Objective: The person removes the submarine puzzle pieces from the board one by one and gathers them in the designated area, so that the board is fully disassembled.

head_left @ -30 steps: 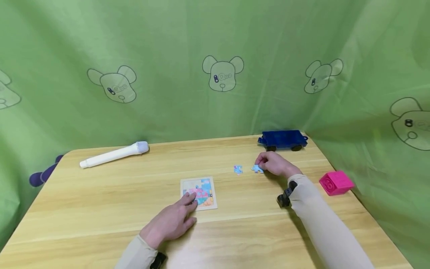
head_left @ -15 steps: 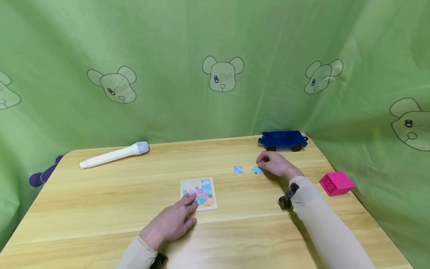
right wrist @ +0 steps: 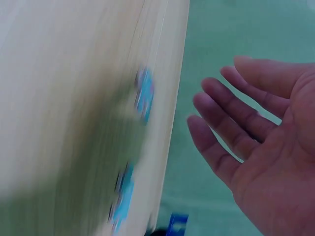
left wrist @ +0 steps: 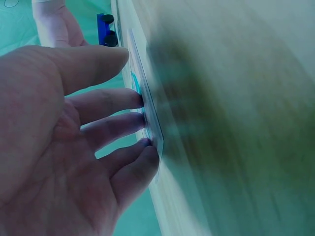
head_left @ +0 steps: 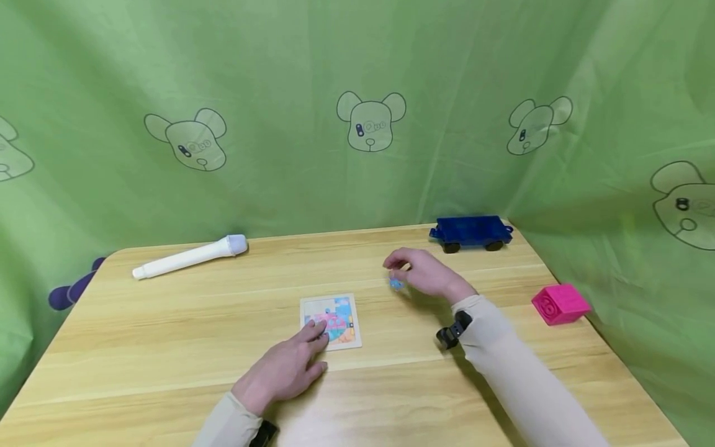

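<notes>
My left hand point(head_left: 287, 369) rests its fingertips on a small framed jigsaw puzzle point(head_left: 357, 335), partly filled with pink, blue and orange pieces. In the left wrist view the fingers point(left wrist: 113, 123) of that hand meet the puzzle's face, seen nearly edge-on. Above a blue jigsaw piece point(head_left: 396, 284) hovers my right hand point(head_left: 424, 273), its fingers loosely bent and holding nothing. Two blue pieces lie on the table in the right wrist view: one piece point(right wrist: 144, 96) ahead of the hand and another piece point(right wrist: 124, 196) lower down. The right hand hides the second one from the head view.
A white toy microphone point(head_left: 192, 257) lies at the back left of the wooden table point(head_left: 167, 347). At the back right stands a dark blue wheeled toy wagon point(head_left: 472, 231). A pink block point(head_left: 560, 304) sits by the right edge. Green curtain point(head_left: 279, 155) hangs behind.
My right hand has let go of the right-hand jigsaw piece and moved left, over the other piece. The left hand has stayed on the puzzle.
</notes>
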`<action>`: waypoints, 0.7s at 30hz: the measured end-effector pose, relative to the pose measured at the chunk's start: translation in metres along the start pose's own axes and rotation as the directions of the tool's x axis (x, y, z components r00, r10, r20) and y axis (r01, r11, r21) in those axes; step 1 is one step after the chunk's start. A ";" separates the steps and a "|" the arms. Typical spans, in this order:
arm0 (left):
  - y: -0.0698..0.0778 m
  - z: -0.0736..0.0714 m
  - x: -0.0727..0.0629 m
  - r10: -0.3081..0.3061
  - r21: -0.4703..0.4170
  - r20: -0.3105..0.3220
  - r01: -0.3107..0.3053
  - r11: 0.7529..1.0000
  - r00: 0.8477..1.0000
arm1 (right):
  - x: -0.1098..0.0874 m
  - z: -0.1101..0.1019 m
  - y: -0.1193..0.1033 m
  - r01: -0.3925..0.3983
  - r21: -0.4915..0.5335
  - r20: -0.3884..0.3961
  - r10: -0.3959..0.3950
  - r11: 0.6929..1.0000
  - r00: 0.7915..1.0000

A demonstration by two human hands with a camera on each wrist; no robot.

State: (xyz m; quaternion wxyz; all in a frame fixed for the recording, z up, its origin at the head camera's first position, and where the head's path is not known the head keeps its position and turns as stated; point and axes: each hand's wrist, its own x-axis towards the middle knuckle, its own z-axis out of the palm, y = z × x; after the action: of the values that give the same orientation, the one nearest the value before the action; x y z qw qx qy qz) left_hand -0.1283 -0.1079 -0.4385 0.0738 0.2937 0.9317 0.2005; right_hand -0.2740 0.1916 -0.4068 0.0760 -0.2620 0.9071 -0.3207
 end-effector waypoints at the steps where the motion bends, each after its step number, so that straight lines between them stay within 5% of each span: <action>1: 0.000 0.000 0.000 -0.001 0.002 -0.001 0.001 1.000 1.000 | 0.001 0.003 -0.006 0.004 -0.003 0.019 -0.004 1.000 1.000; 14: -0.001 -0.001 0.000 0.011 0.006 -0.009 -0.011 1.000 1.000 | 0.015 0.043 -0.043 0.134 -0.026 0.154 -0.129 0.991 0.980; 21: 0.000 -0.001 0.000 0.008 -0.011 -0.005 -0.008 1.000 1.000 | 0.023 0.057 -0.052 0.133 -0.048 0.186 -0.122 0.990 0.975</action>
State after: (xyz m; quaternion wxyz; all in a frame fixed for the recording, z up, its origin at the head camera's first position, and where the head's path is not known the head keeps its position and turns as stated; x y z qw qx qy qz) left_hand -0.1287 -0.1084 -0.4374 0.0722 0.2967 0.9296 0.2065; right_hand -0.2542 0.1150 -0.4185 0.1302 -0.3503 0.8868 -0.2720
